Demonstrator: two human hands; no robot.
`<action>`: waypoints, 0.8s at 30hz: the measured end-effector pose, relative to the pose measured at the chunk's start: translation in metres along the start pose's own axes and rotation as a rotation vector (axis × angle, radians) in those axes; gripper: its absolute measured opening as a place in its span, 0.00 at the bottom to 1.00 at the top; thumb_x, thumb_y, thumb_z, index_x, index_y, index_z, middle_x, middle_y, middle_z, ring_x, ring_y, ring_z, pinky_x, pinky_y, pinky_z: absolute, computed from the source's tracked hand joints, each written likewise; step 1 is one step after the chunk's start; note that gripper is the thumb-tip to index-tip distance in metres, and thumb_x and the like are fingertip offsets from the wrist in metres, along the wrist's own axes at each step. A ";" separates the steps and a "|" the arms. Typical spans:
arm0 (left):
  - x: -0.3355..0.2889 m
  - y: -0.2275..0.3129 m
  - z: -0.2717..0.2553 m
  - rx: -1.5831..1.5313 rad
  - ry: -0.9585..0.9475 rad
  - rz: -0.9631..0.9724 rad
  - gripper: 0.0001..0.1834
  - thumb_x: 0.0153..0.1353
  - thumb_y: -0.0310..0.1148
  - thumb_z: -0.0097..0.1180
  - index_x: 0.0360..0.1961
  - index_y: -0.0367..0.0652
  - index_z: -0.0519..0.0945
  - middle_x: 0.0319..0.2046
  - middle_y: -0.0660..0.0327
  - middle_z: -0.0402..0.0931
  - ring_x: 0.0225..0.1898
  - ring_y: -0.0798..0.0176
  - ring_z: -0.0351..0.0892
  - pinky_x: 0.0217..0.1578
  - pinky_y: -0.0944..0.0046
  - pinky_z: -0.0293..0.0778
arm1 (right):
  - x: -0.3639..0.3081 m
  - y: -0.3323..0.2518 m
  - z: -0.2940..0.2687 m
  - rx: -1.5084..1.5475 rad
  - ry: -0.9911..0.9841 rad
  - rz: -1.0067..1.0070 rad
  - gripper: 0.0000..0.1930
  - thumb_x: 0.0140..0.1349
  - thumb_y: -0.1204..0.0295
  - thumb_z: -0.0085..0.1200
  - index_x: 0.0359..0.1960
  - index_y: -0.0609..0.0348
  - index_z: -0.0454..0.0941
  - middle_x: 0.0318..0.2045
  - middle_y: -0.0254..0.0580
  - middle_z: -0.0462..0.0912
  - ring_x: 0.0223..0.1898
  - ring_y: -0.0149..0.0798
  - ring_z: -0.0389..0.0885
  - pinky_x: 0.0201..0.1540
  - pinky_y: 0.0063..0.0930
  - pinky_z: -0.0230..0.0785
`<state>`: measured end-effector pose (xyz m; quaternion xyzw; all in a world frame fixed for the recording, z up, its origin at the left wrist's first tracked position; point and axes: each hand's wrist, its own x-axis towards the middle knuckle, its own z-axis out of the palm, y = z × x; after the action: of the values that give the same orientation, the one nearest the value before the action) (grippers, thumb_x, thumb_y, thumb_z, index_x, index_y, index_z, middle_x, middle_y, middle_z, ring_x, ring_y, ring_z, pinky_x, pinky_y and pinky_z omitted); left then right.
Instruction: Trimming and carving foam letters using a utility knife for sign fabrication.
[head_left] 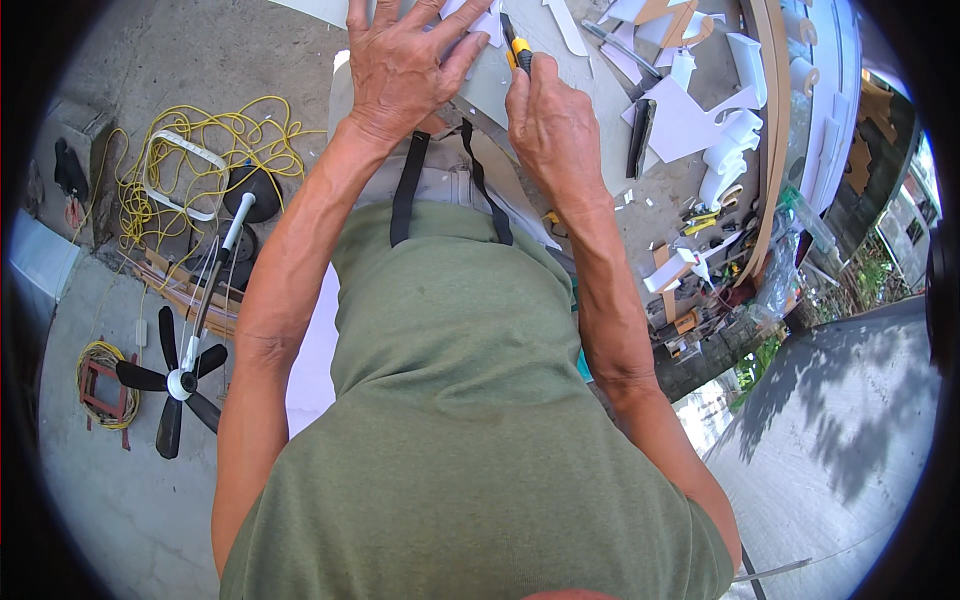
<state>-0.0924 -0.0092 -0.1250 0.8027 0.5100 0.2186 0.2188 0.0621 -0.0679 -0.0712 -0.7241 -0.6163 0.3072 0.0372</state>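
My left hand point(405, 60) lies flat near the top edge with its fingers spread, pressing on a white sheet piece point(489, 24). Beneath both hands is a pale grey board point(590, 88). My right hand point(553, 118) is closed around a yellow and black utility knife point(521, 52). The knife's front end points away from me, beside the white piece, just right of my left fingertips. Whether its blade touches the sheet is too small to tell.
White cut-offs point(685, 120) and a dark block point(640, 138) lie to the right, by long curved brown strips point(774, 130). Small tools point(700, 222) clutter the ground. At left are a tangled yellow cord point(265, 130) and a black-bladed fan point(180, 384).
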 end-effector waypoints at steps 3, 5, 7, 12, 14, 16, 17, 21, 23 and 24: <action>0.000 0.001 0.000 0.013 -0.008 -0.001 0.21 0.58 0.41 0.62 0.52 0.50 0.85 0.66 0.58 0.71 0.72 0.47 0.55 0.70 0.37 0.40 | 0.002 -0.001 -0.005 -0.017 0.000 -0.013 0.11 0.70 0.69 0.47 0.36 0.66 0.68 0.25 0.59 0.81 0.27 0.61 0.82 0.30 0.52 0.74; 0.001 0.002 0.000 0.016 -0.009 0.001 0.21 0.58 0.40 0.62 0.53 0.50 0.85 0.66 0.59 0.70 0.73 0.47 0.55 0.70 0.37 0.40 | 0.004 -0.001 -0.008 -0.038 -0.004 -0.025 0.11 0.70 0.69 0.47 0.35 0.66 0.68 0.25 0.60 0.81 0.27 0.62 0.82 0.29 0.52 0.74; 0.000 0.003 -0.001 0.011 -0.007 -0.003 0.21 0.58 0.40 0.62 0.53 0.50 0.85 0.66 0.59 0.70 0.73 0.47 0.55 0.70 0.37 0.40 | 0.005 -0.002 -0.010 -0.032 -0.041 -0.004 0.11 0.70 0.69 0.47 0.35 0.67 0.68 0.24 0.59 0.81 0.26 0.62 0.82 0.29 0.52 0.74; 0.001 0.001 0.000 -0.006 -0.005 -0.004 0.21 0.58 0.40 0.62 0.53 0.50 0.85 0.66 0.58 0.71 0.73 0.48 0.55 0.70 0.37 0.39 | 0.002 -0.003 -0.005 -0.035 -0.005 -0.008 0.11 0.70 0.69 0.47 0.35 0.66 0.68 0.24 0.59 0.81 0.26 0.61 0.82 0.29 0.52 0.74; 0.001 0.001 0.000 -0.004 -0.002 -0.007 0.21 0.58 0.39 0.62 0.53 0.50 0.85 0.66 0.58 0.70 0.73 0.47 0.55 0.71 0.37 0.38 | 0.002 -0.003 -0.004 -0.035 -0.001 -0.013 0.11 0.70 0.69 0.47 0.35 0.66 0.68 0.24 0.58 0.81 0.26 0.61 0.82 0.29 0.52 0.74; 0.000 0.002 0.001 -0.003 0.001 -0.012 0.21 0.58 0.39 0.62 0.53 0.50 0.85 0.65 0.58 0.71 0.73 0.47 0.55 0.71 0.37 0.38 | 0.001 -0.005 -0.004 -0.040 -0.002 0.002 0.11 0.70 0.68 0.47 0.35 0.66 0.68 0.24 0.58 0.81 0.27 0.60 0.82 0.29 0.51 0.73; -0.001 0.003 0.000 -0.002 0.004 -0.015 0.21 0.58 0.39 0.62 0.53 0.50 0.85 0.65 0.58 0.71 0.73 0.47 0.55 0.71 0.37 0.38 | 0.000 -0.005 -0.003 -0.040 -0.001 0.000 0.11 0.70 0.68 0.47 0.35 0.66 0.68 0.24 0.58 0.81 0.27 0.60 0.82 0.29 0.51 0.73; 0.000 0.003 0.000 -0.003 0.010 -0.015 0.21 0.57 0.39 0.62 0.53 0.50 0.85 0.65 0.58 0.71 0.72 0.47 0.55 0.71 0.36 0.38 | -0.004 -0.005 0.000 -0.047 -0.007 0.014 0.11 0.70 0.68 0.47 0.36 0.66 0.68 0.25 0.58 0.81 0.27 0.60 0.83 0.29 0.51 0.74; 0.001 0.001 0.001 -0.014 0.020 -0.001 0.21 0.57 0.39 0.62 0.52 0.49 0.85 0.65 0.58 0.71 0.72 0.46 0.55 0.71 0.35 0.38 | -0.005 -0.005 0.000 -0.055 -0.014 0.025 0.11 0.70 0.68 0.47 0.37 0.66 0.68 0.25 0.58 0.81 0.27 0.60 0.83 0.29 0.51 0.74; 0.000 0.001 0.001 -0.013 0.021 -0.001 0.21 0.57 0.39 0.62 0.52 0.49 0.85 0.65 0.58 0.71 0.72 0.46 0.55 0.71 0.35 0.38 | -0.006 -0.005 0.000 -0.050 -0.014 0.026 0.10 0.70 0.68 0.47 0.37 0.65 0.68 0.25 0.58 0.81 0.27 0.60 0.82 0.29 0.51 0.74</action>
<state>-0.0908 -0.0093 -0.1251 0.7985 0.5114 0.2302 0.2187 0.0575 -0.0719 -0.0664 -0.7307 -0.6144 0.2973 0.0108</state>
